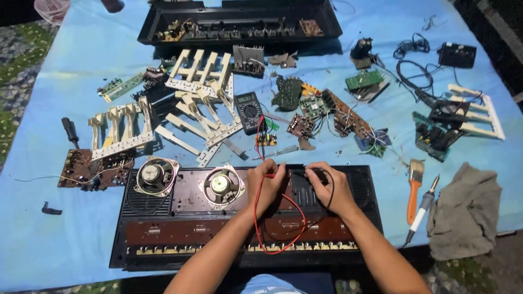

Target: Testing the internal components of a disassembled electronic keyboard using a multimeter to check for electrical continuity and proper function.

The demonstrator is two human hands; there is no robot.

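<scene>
An opened electronic keyboard shell (163,231) lies face down in front of me, with brown circuit boards inside. Two round speakers (157,175) (222,186) rest on its left part. My left hand (265,185) pinches a red probe on the board near the shell's middle. My right hand (328,186) holds a black probe just to the right of it. A red lead (289,204) and a black lead loop back over the shell and run up to a black multimeter (249,110) on the blue cloth behind.
Scattered on the blue cloth (65,239): white key strips (119,130), several circuit boards, a black screwdriver (70,131), cables, another long black casing (239,24) at the far edge. At right lie an orange-handled brush (415,188), a soldering iron (422,209) and a grey rag (466,209).
</scene>
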